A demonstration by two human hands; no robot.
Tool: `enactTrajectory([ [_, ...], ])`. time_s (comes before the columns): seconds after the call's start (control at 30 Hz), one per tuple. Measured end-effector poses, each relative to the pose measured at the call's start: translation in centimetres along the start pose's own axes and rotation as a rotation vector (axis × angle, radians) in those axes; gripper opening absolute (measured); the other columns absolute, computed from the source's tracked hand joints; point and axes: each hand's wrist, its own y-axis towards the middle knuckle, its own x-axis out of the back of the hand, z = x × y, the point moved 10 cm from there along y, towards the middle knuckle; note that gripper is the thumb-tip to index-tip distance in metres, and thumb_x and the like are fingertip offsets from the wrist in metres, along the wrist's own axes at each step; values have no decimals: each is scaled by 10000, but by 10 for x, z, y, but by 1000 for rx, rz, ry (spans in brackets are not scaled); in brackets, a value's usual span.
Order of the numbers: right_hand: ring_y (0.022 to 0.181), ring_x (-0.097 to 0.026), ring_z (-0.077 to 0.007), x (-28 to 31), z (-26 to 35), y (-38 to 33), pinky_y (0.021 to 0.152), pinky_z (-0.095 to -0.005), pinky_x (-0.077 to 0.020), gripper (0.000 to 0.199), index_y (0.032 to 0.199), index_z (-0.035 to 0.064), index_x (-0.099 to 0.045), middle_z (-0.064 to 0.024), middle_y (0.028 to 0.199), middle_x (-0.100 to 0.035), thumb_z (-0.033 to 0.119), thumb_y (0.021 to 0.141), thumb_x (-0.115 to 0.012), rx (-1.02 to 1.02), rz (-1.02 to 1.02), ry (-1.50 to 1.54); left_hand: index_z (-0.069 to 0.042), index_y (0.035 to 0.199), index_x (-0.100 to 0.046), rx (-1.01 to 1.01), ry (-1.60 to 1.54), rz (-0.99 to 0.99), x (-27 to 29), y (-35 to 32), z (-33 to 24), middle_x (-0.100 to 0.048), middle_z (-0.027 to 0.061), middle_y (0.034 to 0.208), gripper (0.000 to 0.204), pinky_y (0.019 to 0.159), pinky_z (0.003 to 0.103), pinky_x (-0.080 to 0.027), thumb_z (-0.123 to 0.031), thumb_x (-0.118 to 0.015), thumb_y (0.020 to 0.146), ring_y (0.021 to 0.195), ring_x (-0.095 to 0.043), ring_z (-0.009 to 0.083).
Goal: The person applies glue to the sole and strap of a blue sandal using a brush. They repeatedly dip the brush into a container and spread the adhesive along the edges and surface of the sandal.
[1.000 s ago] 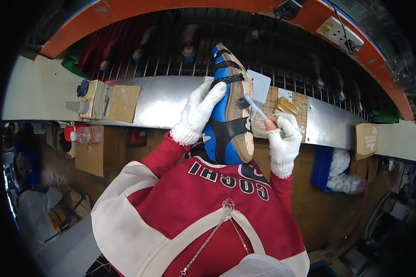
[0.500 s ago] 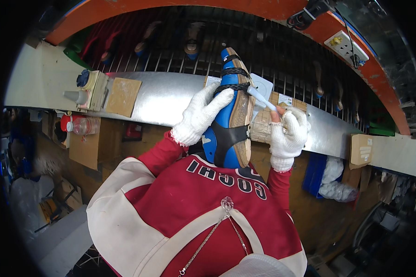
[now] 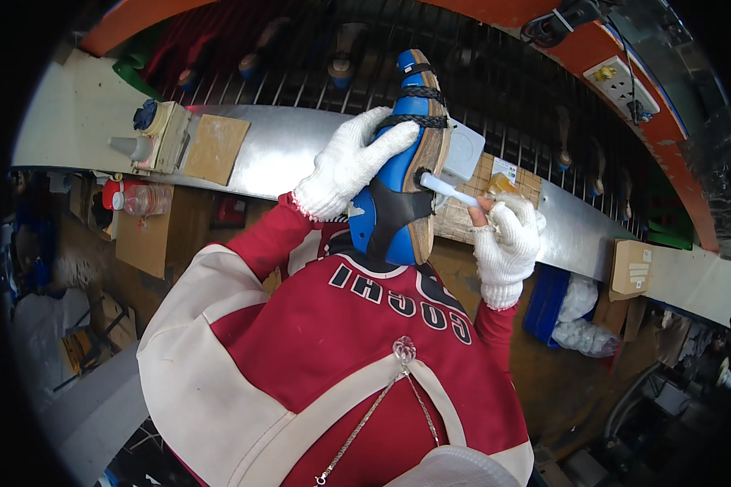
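A blue shoe last (image 3: 395, 170) with black sandal straps and a brown sole edge stands lengthwise before my chest, its toe pointing away. Two braided straps cross near the toe, and a wider black strap (image 3: 398, 213) wraps the heel half. My left hand (image 3: 351, 162), in a white knit glove, grips the last from its left side, thumb lying over the blue surface near a braided strap. In my gloved right hand (image 3: 508, 243), bare fingertips pinch a pale toothbrush-like brush (image 3: 455, 191). Its dark head touches the sole edge just above the wide strap.
Beyond the metal ledge (image 3: 276, 138) runs a rack of bars (image 3: 495, 122) carrying several shoe lasts. At left on the ledge are a tan board (image 3: 216, 149) and a dispenser-like box (image 3: 161, 136). A white square lid (image 3: 464, 151) and a cardboard piece (image 3: 524, 191) lie right of the last.
The brush head has shifted from beside the braided strap down along the sole edge toward the heel. The last appears slightly higher in the picture, still in my left hand.
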Motion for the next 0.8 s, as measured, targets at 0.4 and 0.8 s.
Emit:
enactTrajectory([
  [0.4, 825, -568, -130, -17, -41, 1, 681, -263, -454, 170, 927, -22, -726, -69, 920, -602, 95, 820, -790, -320, -15, 486, 47, 1386, -486, 90, -135, 38, -2, 4, -4, -595, 146, 1309, 631, 1010, 305, -475, -356, -681, 942, 1165, -585, 170],
  [0.8, 765, -548, -125, -27, -41, -47, 629, -257, -427, 157, 917, -54, -719, -59, 888, -592, 81, 843, -753, -581, 211, 626, 51, 1285, -561, -29, -92, -202, 29, 0, 7, -667, 157, 1161, 587, 943, 306, -520, -373, -726, 913, 1048, -649, 193],
])
